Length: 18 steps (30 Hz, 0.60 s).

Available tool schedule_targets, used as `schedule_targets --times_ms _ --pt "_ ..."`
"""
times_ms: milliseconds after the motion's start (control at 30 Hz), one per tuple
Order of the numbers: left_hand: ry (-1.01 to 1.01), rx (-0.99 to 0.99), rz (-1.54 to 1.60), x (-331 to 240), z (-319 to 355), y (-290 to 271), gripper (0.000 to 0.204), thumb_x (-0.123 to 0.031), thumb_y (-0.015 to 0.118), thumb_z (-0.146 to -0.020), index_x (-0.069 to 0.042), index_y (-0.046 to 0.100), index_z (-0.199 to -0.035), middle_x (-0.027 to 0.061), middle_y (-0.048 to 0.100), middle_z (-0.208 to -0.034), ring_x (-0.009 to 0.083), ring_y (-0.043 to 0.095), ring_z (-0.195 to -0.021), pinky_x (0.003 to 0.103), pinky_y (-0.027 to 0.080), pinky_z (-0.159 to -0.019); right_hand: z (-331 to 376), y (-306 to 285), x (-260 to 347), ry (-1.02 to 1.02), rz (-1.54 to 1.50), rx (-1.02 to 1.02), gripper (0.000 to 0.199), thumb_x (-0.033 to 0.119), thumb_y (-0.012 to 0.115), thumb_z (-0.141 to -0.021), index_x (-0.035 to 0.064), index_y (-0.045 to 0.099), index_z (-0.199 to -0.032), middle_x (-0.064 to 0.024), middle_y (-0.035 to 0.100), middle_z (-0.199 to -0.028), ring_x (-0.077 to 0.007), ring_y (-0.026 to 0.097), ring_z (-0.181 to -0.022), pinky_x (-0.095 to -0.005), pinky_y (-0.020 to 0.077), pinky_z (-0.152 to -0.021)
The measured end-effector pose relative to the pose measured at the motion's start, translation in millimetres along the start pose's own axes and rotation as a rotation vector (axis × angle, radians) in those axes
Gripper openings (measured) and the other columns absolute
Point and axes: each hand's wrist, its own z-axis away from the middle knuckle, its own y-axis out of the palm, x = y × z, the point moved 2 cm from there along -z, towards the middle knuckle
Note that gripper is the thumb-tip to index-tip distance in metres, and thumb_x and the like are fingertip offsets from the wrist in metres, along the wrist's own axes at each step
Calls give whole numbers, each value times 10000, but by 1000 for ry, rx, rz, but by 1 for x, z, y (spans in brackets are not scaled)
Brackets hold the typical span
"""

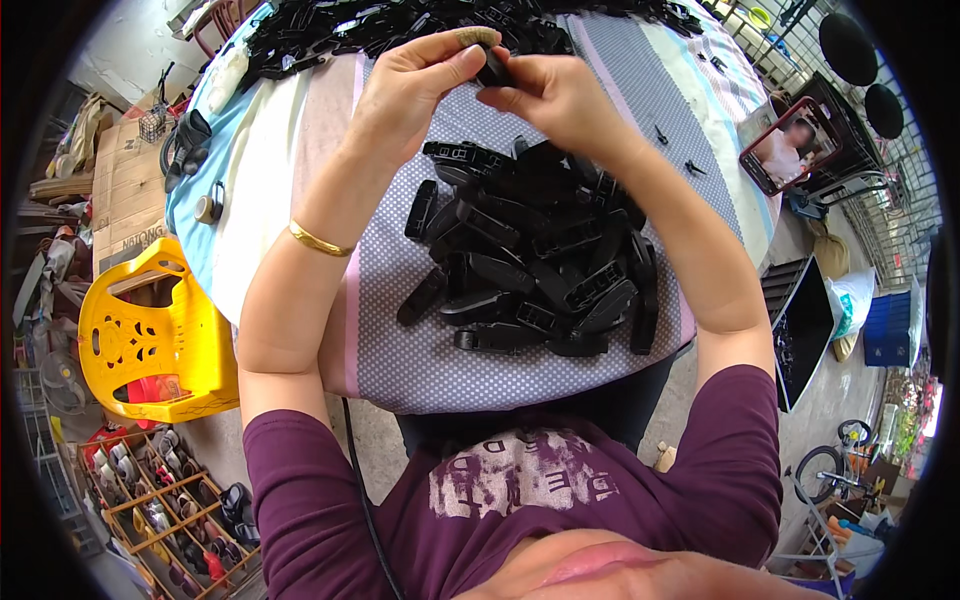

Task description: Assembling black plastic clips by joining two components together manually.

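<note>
Both my hands meet over the far half of the table and hold one small black plastic part [493, 72]. My left hand [408, 88] pinches it between thumb and fingers; a tan wrap [478, 36] covers a fingertip there. From the other side my right hand [565, 105] grips the same part, and the fingers hide much of it. A pile of black curved plastic pieces [540, 250] lies between my forearms, nearer to me. Farther off, beyond my hands, spreads a larger heap of similar black pieces [330, 35].
A patterned cloth [400, 370] covers the round table. A few tiny black bits [693, 167] lie right of my right forearm. At the right edge stands a phone [790, 147]. A yellow plastic chair [125, 335] is at the left, a black bin [800, 320] at the right.
</note>
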Motion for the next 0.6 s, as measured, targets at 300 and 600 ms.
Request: schedule_targets --times_ms 300,600 --pt "-113 598 -677 -14 12 39 379 -222 675 -745 -51 605 -1076 106 655 -810 112 604 -730 239 476 -712 -34 -52 -133 -1 605 -282 330 311 472 -817 170 584 -1094 -116 618 -993 -324 585 -899 -380 459 -796" --pt "-206 241 -538 6 -2 17 288 -188 631 -798 -18 622 -1031 42 636 -816 86 566 -725 216 470 -710 -24 -53 -113 191 642 -265 237 288 543 -811 101 651 -909 -94 647 -853 -248 621 -789 -302 477 -698"
